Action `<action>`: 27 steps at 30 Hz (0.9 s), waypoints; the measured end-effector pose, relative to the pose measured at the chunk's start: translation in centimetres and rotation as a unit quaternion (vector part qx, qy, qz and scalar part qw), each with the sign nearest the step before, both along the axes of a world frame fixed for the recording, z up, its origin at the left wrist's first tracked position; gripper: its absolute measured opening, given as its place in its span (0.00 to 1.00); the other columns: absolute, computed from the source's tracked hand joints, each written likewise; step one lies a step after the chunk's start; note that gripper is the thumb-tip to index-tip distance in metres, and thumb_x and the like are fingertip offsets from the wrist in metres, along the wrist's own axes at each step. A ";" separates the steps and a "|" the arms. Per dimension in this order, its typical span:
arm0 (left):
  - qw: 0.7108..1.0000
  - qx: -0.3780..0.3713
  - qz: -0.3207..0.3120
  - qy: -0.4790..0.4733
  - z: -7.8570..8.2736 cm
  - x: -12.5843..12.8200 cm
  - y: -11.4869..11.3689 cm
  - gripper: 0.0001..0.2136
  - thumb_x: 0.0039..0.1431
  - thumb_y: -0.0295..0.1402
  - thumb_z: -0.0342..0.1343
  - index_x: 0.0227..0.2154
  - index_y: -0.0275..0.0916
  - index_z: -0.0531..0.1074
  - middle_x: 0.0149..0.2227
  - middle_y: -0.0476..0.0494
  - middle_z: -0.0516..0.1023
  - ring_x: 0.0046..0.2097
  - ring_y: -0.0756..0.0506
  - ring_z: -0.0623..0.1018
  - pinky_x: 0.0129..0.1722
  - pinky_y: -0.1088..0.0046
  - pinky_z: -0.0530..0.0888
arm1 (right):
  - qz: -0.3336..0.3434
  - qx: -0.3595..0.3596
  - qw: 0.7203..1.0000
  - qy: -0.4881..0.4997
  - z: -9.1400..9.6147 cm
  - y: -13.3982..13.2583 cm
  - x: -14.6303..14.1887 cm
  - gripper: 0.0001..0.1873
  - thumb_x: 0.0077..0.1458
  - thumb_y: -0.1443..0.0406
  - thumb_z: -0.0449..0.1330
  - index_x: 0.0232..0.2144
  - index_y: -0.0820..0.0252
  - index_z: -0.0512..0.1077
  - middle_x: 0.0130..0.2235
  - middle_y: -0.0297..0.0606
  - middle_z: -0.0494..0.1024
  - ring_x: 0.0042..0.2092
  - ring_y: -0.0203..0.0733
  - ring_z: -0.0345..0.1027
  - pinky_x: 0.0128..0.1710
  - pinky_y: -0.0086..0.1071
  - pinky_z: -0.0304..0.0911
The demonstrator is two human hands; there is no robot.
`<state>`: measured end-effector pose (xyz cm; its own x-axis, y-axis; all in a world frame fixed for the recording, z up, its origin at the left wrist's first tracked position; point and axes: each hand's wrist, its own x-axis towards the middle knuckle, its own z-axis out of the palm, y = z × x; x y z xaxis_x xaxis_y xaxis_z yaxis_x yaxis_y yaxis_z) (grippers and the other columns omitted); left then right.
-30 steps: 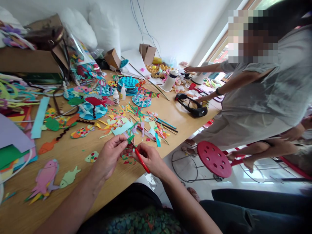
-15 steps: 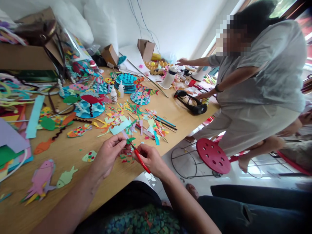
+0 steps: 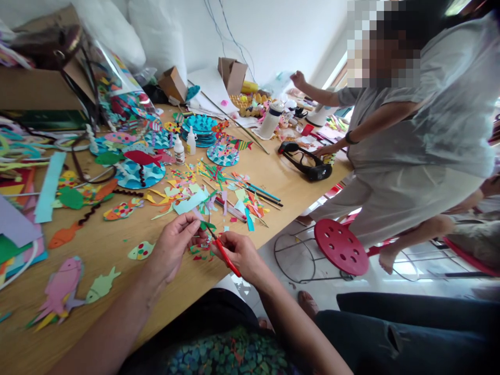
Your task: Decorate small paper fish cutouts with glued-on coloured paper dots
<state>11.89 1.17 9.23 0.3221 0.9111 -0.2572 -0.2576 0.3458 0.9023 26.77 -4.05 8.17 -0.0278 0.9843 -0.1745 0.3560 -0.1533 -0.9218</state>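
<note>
My left hand pinches a small green paper scrap just above the wooden table. My right hand is closed around red-handled scissors, whose blades meet the scrap. Tiny red and green paper clippings lie on the table under my hands. A spotted paper fish lies just left of my left hand.
Coloured paper strips, pencils, glue bottles, blue scalloped discs and cut-out fish cover the table. A black headset lies at its right edge. A person in grey leans over the far end. A red stool stands on the floor.
The other person's far hand has lifted from the table and holds something pale up. My hands stay together on the green scrap; the view has shifted slightly.
</note>
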 end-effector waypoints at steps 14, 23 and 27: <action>0.998 -0.009 -0.048 0.026 -0.1 0.0 0.0 0.11 0.39 0.37 0.63 0.23 0.36 0.70 0.23 0.51 0.72 0.27 0.52 0.71 0.29 0.76 0.70 | 0.018 -0.009 1.000 0.007 0.1 0.0 0.0 0.19 0.48 0.52 0.58 0.21 0.60 0.60 0.18 0.26 0.59 0.21 0.28 0.51 0.20 0.24 0.46; 0.997 -0.005 -0.060 0.044 -0.3 0.0 0.0 0.10 0.39 0.36 0.63 0.23 0.37 0.71 0.24 0.51 0.72 0.27 0.52 0.71 0.29 0.76 0.70 | 0.022 -0.014 1.000 0.016 0.1 -0.1 0.4 0.19 0.47 0.53 0.59 0.20 0.59 0.57 0.18 0.25 0.55 0.21 0.28 0.48 0.19 0.24 0.43; 0.997 -0.013 -0.052 0.048 0.0 0.1 0.1 0.11 0.37 0.36 0.63 0.23 0.37 0.71 0.23 0.52 0.72 0.26 0.52 0.71 0.28 0.76 0.70 | 0.024 -0.014 1.000 0.005 0.1 -0.2 0.6 0.19 0.46 0.53 0.59 0.20 0.59 0.57 0.18 0.25 0.54 0.22 0.28 0.45 0.19 0.24 0.42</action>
<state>11.99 1.26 9.22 0.3867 0.8671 -0.3139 -0.1323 0.3890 0.9117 27.37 -4.23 8.26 -0.0759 0.9766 -0.2013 0.3547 -0.1623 -0.9208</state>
